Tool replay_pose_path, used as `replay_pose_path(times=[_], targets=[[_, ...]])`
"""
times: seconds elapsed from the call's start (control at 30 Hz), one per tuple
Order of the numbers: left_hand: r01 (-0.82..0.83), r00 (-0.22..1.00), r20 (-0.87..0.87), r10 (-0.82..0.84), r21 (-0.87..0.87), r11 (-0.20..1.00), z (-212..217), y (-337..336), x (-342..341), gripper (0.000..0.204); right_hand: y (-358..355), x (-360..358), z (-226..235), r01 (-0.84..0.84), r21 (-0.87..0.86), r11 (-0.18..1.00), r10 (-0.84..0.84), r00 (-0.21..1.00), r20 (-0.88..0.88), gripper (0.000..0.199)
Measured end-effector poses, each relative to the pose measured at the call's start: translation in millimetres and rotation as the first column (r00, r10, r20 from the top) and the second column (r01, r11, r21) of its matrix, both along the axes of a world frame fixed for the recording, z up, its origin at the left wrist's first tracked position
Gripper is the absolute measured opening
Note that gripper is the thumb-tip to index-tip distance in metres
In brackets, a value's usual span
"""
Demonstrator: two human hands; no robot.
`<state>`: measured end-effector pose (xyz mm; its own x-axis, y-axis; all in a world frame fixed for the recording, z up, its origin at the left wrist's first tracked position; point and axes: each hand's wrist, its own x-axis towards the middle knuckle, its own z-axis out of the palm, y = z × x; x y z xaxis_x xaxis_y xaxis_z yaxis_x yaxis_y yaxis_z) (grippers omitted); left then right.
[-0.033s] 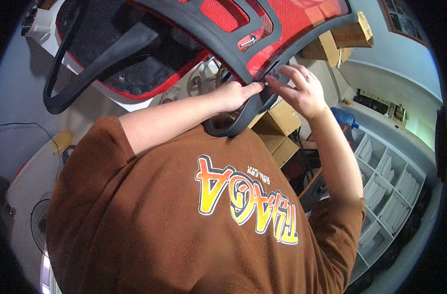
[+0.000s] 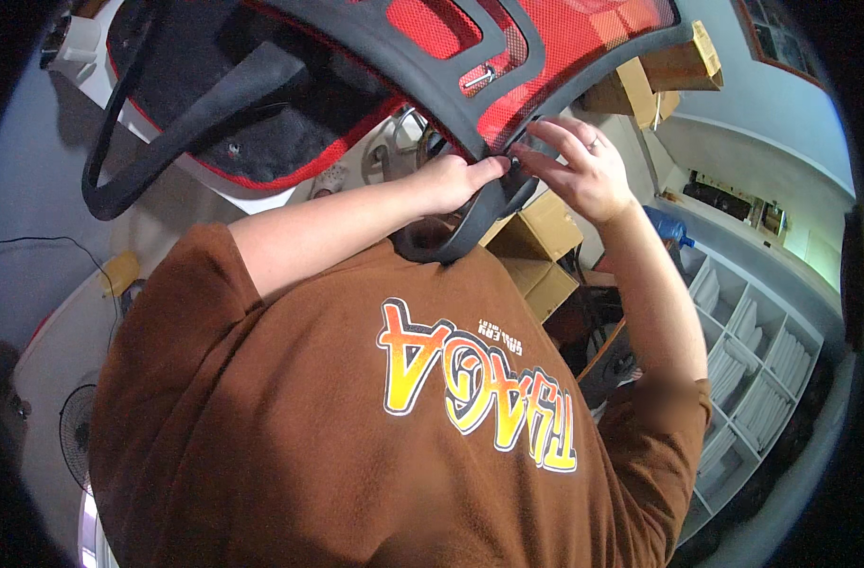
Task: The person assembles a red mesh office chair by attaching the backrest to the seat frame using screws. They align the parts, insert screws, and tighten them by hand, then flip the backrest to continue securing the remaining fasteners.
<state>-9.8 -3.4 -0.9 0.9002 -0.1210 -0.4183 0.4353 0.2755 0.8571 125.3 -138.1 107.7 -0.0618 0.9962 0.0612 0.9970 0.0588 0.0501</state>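
Note:
A chair with a red mesh backrest (image 2: 555, 71) in a black frame lies tipped over at the top of the view. Its dark, red-edged seat (image 2: 261, 147) is at the upper left, with one black looped armrest (image 2: 181, 133) across it. My left hand (image 2: 455, 182) is closed round the second black armrest (image 2: 455, 244), thumb pressed near where it meets the backrest frame. Facing it, my right hand (image 2: 583, 170) has thumb and forefinger drawn together at the same joint, by a small shiny fastener. What exactly its fingertips hold is hidden. A metal bolt (image 2: 479, 79) rests on the backrest.
Open cardboard boxes (image 2: 545, 232) stand beyond my hands, and more cardboard (image 2: 631, 99) sits at the upper right. A blue water bottle (image 2: 670, 227) is near white shelving (image 2: 749, 379) with stacked white items. At the left are a fan (image 2: 77, 431) and a cable (image 2: 62, 239).
My right forearm has shifted very slightly to the right. Both hands stay at the same joint of the chair.

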Motion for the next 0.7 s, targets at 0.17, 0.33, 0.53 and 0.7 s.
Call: replay_pose_path(times=[0.17,0.33,0.53,0.7], targets=[[-0.01,0.998,0.06,0.008,0.032,0.999,2,5,6,0.047,11,19,-5,-0.179,-0.12,0.976,0.184,0.982,0.034,0.022],[-0.07,0.994,0.084,0.073,-0.035,0.997,2,3,4,0.046,4,15,-13,-0.081,-0.065,0.995,0.083,0.996,0.033,0.014],[0.036,0.999,-0.004,-0.036,0.002,0.999,-1,9,6,0.047,-7,-47,-35,0.591,0.021,0.806,-0.581,0.798,-0.162,0.018],[-0.013,1.0,0.003,0.013,-0.03,0.999,6,8,5,0.049,-8,-83,-44,0.921,-0.073,0.382,-0.826,0.305,-0.474,0.011]])
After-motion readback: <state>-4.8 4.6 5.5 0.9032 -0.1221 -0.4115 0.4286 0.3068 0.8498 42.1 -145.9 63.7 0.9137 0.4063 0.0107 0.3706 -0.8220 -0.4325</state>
